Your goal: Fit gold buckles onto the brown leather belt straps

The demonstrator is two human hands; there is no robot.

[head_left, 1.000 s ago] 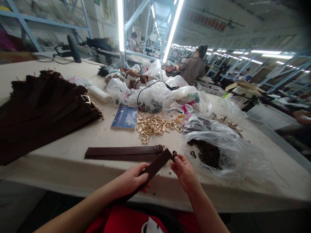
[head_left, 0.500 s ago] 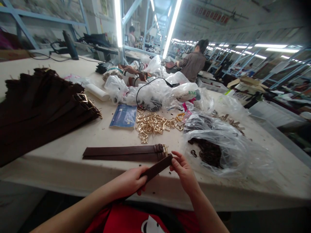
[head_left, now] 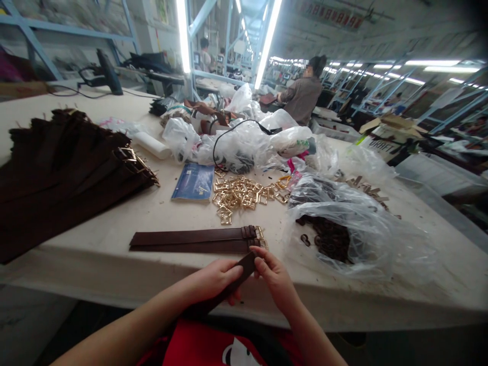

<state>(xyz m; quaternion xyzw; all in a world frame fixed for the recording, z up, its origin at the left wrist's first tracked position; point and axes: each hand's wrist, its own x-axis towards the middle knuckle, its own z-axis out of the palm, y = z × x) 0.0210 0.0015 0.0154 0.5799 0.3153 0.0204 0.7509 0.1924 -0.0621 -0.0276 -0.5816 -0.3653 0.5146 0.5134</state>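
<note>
A dark brown leather strap (head_left: 243,268) slants up from my lap. My left hand (head_left: 219,278) is wrapped round its middle part, thumb on top. At the upper end, the fingers of my right hand (head_left: 270,269) pinch the strap's tip. Just beyond lie finished-looking straps (head_left: 190,240) side by side, with gold buckles (head_left: 260,235) at their right ends. Farther back is a loose pile of gold buckles (head_left: 244,192). To the right, a clear plastic bag (head_left: 366,239) lies open with dark brown strap loops (head_left: 328,238) inside.
A large stack of brown straps (head_left: 57,168) fills the table's left side. Behind the buckles lie a blue booklet (head_left: 193,182), a white roll (head_left: 151,145) and a heap of plastic bags (head_left: 236,145). A co-worker (head_left: 304,94) stands beyond the table, near a cardboard box (head_left: 391,132).
The strap's upper end has come down and left, closer to me. My right hand has moved with it, and its fingers have closed on the tip.
</note>
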